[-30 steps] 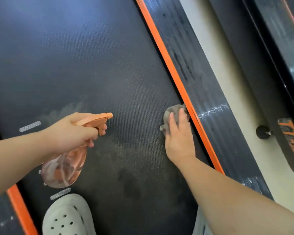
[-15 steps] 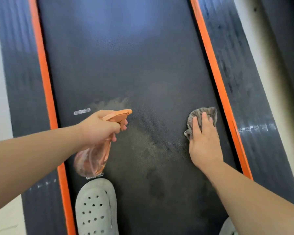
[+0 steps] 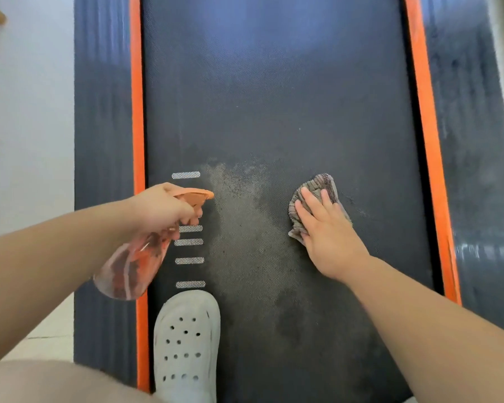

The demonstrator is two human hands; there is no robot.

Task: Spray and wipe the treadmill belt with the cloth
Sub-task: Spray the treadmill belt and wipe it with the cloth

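Belt: the dark treadmill belt (image 3: 274, 82) fills the middle of the view, running away from the person, with a pale damp-looking patch (image 3: 245, 222) lying between the two hands.
Cloth: a grey bunched cloth (image 3: 317, 187) lies on the belt under the right hand, its ruffled edge showing past the fingertips and on the thumb side.
Right grip: the right hand (image 3: 326, 234) lies flat, palm down, fingers stretched out on top of the cloth (pressing it to the belt, not clutching it).
Left grip: the left hand (image 3: 160, 207) is curled round the neck of an orange-tinted spray bottle (image 3: 128, 269), fingers at the trigger; the nozzle points toward the patch, and the see-through body hangs down below the wrist over the left orange stripe.
Markings: short white dashes (image 3: 188, 242) run in a column on the belt just beyond the left hand's fingers.
Shoe: a white perforated clog (image 3: 186, 344) stands on the belt below the left hand.
Edges: an orange stripe (image 3: 137, 112) borders each side of the belt, with dark side rails (image 3: 102, 112) outside them, and pale floor (image 3: 26, 112) left of that.
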